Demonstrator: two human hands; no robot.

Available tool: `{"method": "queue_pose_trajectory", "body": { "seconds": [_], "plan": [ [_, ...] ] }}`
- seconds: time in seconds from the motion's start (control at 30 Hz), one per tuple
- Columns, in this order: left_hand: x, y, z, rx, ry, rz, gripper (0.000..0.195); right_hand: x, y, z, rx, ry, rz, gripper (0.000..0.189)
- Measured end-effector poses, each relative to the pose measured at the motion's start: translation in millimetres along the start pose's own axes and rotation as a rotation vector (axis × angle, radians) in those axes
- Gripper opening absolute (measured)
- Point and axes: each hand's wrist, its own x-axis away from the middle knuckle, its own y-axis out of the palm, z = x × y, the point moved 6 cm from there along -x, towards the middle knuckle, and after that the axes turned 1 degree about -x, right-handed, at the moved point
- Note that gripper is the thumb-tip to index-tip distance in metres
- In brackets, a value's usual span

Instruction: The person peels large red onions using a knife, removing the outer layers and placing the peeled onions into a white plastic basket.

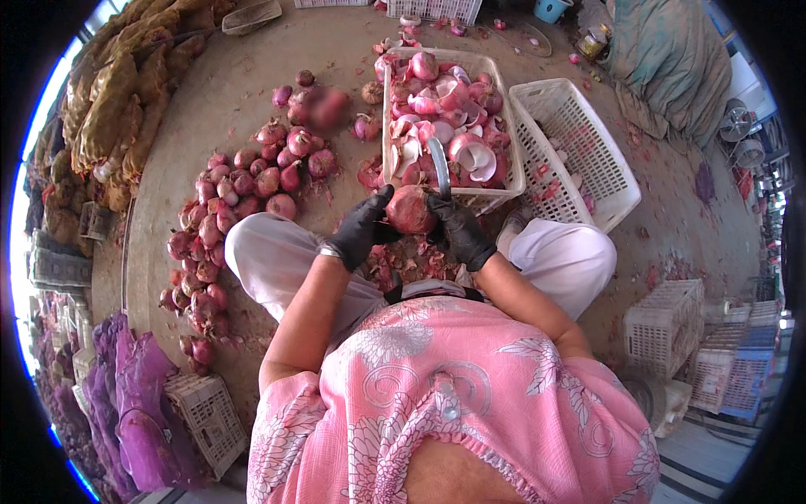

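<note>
In black gloves, both my hands meet around a red onion [410, 211] above my lap. My left hand [356, 228] grips its left side with thumb and fingers. On the other side my right hand [463, 232] touches the onion and also holds a small curved sickle-like knife [440, 165], its blade pointing away from me. The knife's handle is hidden by the glove. Just beyond the blade stands a white plastic crate [517, 170] filled with red onions and loose onion skins [434, 101]. Peeled scraps [419, 255] lie on the floor between my legs.
Many unpeeled red onions [245, 183] lie on the floor to the left. Right of the filled crate, another white crate [607, 183] holds a few pieces. Full mesh sacks [107, 107], purple net bags [145, 416] and stacked crates [664, 324] stand around. A metal scoop [252, 17] lies far left.
</note>
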Motion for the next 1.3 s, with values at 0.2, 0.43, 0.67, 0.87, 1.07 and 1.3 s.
{"method": "queue_pose_trajectory", "body": {
  "seconds": [0.2,0.43,0.67,0.87,1.07,1.3],
  "plan": [
    [-35.1,14.3,-28.8,0.629,-0.045,-0.291,0.068,-23.0,-1.6,9.9,0.399,-0.099,-0.037,0.030],
    [-79.5,-18.0,-36.0,0.738,0.061,-0.076,0.065,-18.6,-2.1,-13.9,1.208,-0.545,0.023,0.037],
    [-130.7,-64.1,-78.2,0.512,0.150,0.322,0.058,-4.6,-17.8,-5.5,1.454,-0.358,-0.085,0.036],
    [-135.5,-38.4,-62.7,0.606,0.333,-0.257,0.055,-1.9,-23.0,-13.5,1.501,-0.287,-0.050,0.029],
    [-109.5,-19.7,-37.1,0.538,0.239,0.272,0.051,2.8,-14.6,-30.4,1.403,-0.304,-0.070,0.030],
    [-134.4,-42.6,-63.3,0.548,0.301,0.373,0.049,-0.8,-27.2,-16.0,1.499,-0.144,-0.109,0.034]
  ]
}}
